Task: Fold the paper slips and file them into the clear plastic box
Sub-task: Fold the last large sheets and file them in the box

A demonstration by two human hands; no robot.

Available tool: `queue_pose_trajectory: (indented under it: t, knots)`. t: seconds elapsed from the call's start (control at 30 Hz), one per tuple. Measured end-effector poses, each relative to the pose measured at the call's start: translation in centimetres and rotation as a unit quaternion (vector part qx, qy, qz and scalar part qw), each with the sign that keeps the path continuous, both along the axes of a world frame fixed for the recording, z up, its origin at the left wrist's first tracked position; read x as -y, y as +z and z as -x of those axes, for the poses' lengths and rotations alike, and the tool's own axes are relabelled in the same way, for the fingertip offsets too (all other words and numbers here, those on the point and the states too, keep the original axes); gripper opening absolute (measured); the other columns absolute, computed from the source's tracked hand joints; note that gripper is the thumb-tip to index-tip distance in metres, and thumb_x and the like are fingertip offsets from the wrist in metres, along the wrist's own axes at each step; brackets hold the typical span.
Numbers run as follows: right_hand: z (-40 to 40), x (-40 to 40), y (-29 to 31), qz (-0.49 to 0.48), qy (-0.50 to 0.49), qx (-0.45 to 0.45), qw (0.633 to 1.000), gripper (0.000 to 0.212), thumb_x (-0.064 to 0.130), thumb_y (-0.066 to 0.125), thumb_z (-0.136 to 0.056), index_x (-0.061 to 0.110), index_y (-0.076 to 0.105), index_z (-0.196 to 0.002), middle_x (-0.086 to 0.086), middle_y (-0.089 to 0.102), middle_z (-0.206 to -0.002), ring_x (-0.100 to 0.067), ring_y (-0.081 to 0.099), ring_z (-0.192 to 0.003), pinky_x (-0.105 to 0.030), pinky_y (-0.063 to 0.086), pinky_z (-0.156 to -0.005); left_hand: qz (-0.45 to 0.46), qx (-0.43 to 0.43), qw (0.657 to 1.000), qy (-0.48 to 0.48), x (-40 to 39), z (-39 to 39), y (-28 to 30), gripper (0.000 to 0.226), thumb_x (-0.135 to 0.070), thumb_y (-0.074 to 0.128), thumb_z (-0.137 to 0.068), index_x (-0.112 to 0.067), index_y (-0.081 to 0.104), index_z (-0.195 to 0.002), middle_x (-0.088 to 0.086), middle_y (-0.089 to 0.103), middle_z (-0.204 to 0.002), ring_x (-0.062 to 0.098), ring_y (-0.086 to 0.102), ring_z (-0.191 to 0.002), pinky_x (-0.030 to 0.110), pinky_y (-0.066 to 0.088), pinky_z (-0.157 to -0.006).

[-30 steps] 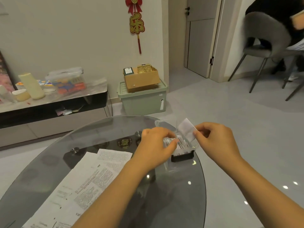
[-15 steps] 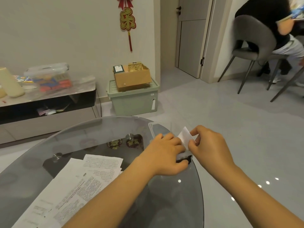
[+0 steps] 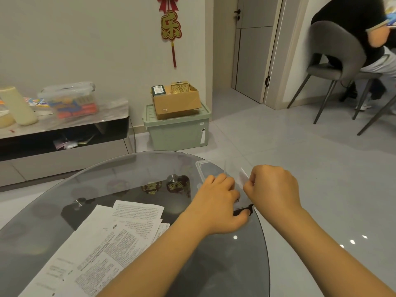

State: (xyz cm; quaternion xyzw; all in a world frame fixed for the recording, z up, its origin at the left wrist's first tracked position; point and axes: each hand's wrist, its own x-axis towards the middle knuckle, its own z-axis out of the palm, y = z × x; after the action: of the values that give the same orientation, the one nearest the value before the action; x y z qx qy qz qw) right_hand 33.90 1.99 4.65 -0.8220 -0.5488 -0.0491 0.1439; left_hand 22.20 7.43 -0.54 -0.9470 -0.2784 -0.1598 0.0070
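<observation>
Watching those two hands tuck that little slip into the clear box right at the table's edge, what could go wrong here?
The clear plastic box sits close to the rim of the glass table; a push from the left hand resting on it might slide it off. The right hand pinches the folded slip by only a small part, so it could slip or unfold. The printed sheets overhang the near table edge and might get brushed off by a forearm.

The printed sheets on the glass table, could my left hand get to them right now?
Probably yes. The printed sheets lie uncovered just beside the left forearm, nothing on top. But the left hand is on the clear plastic box and must let go first.
</observation>
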Motion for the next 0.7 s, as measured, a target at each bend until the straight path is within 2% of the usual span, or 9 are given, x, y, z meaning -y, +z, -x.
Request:
queue_pose_trajectory:
  t: [0.1,0.2,0.27,0.33,0.37,0.47,0.6,0.67,0.7]
  knots:
    - [0.6,-0.2,-0.1,0.033,0.005,0.022,0.999,0.02,0.014,0.048,-0.089,0.013,0.05,-0.069,0.002,0.041,-0.061,-0.013,0.034,-0.051,-0.022,0.02,-0.044,0.009,0.011,1.0,-0.005,0.0,0.0,0.0,0.059,-0.056,0.024,-0.076,-0.015,0.066,-0.082,-0.002,0.054,-0.091,0.014,0.038,-0.087,0.028,0.025,-0.081]
    - [0.8,-0.7,-0.6,0.074,0.016,0.037,0.996,0.035,0.011,0.049,-0.089,0.016,0.033,-0.059,0.004,0.031,-0.061,-0.012,0.034,-0.053,-0.021,0.019,-0.044,0.023,0.001,1.0,-0.01,0.0,-0.1,0.2,0.06,-0.055,0.022,-0.073,-0.018,0.066,-0.09,-0.006,0.061,-0.105,0.014,0.046,-0.102,0.027,0.022,-0.087]
    - [0.5,-0.9,-0.6,0.088,0.019,0.021,0.996,0.025,0.011,0.05,-0.088,0.015,0.043,-0.064,0.004,0.032,-0.067,-0.016,0.041,-0.064,-0.021,0.022,-0.045,0.022,-0.015,1.0,-0.005,0.1,-0.1,0.3,0.064,-0.056,0.019,-0.073,-0.02,0.066,-0.097,-0.007,0.062,-0.109,0.014,0.046,-0.105,0.028,0.023,-0.09]
    - [0.0,-0.9,-0.5,0.102,0.032,-0.018,0.994,0.01,0.013,0.052,-0.087,0.015,0.06,-0.082,0.001,0.04,-0.081,-0.019,0.046,-0.071,-0.022,0.03,-0.05,0.027,-0.027,0.999,-0.002,0.1,-0.1,0.2,0.065,-0.058,0.018,-0.074,-0.02,0.063,-0.101,-0.007,0.061,-0.109,0.014,0.047,-0.103,0.03,0.023,-0.091]
    - [-0.3,-0.9,-0.6,0.105,0.038,-0.045,0.993,0.011,0.014,0.054,-0.087,0.015,0.065,-0.089,-0.001,0.043,-0.09,-0.02,0.05,-0.075,-0.023,0.036,-0.055,0.029,-0.028,0.999,-0.002,0.1,0.0,0.2,0.065,-0.058,0.018,-0.074,-0.02,0.062,-0.103,-0.007,0.061,-0.109,0.014,0.047,-0.103,0.03,0.024,-0.092]
    - [-1.1,-0.9,-0.8,0.08,0.047,-0.117,0.989,0.011,0.013,0.059,-0.084,0.018,0.066,-0.09,-0.003,0.049,-0.101,-0.02,0.053,-0.081,-0.026,0.041,-0.065,0.049,-0.021,0.999,-0.001,0.0,0.0,0.2,0.065,-0.06,0.019,-0.074,-0.02,0.057,-0.11,-0.006,0.06,-0.11,0.014,0.048,-0.105,0.03,0.025,-0.096]
    - [-1.7,-1.1,-0.8,0.083,0.062,-0.166,0.981,0.011,0.009,0.058,-0.083,0.018,0.063,-0.08,-0.001,0.054,-0.091,-0.018,0.053,-0.072,-0.024,0.041,-0.058,0.074,-0.013,0.997,0.0,-0.1,0.0,0.3,0.071,-0.06,0.022,-0.074,-0.02,0.045,-0.128,-0.005,0.058,-0.117,0.014,0.047,-0.111,0.031,0.025,-0.1]
    - [-1.9,-1.0,-0.4,0.09,0.074,-0.216,0.969,0.014,0.004,0.057,-0.083,0.017,0.058,-0.077,0.004,0.049,-0.077,-0.018,0.056,-0.066,-0.025,0.048,-0.054,0.078,-0.027,0.997,-0.009,-0.2,0.1,0.3,0.07,-0.06,0.022,-0.074,-0.023,0.045,-0.128,-0.007,0.056,-0.122,0.012,0.046,-0.113,0.031,0.024,-0.098]
    - [-2.0,-0.8,-0.3,0.092,0.078,-0.237,0.964,0.015,0.002,0.056,-0.083,0.016,0.058,-0.079,0.005,0.048,-0.073,-0.02,0.059,-0.068,-0.03,0.054,-0.059,0.075,-0.037,0.996,-0.012,-0.3,0.1,0.3,0.07,-0.061,0.022,-0.074,-0.024,0.046,-0.129,-0.008,0.054,-0.126,0.012,0.045,-0.115,0.031,0.024,-0.098]
